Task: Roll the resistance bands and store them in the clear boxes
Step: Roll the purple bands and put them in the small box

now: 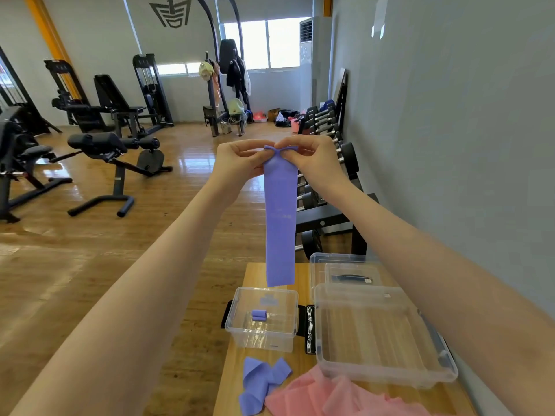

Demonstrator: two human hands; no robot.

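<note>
We see two bare forearms reaching up from the lower corners of the head view; no sleeve covers either of them as far back from the fingers as the frame shows; the left hand (240, 159) and the right hand (312, 159) wear no gloves; we make out no ring on the fingers that show, and no watch, band or strap at the wrists just behind them; the forearms look smooth and unmarked, narrow near the fingers and broad towards the frame's edge; nails are too small to judge.
</note>
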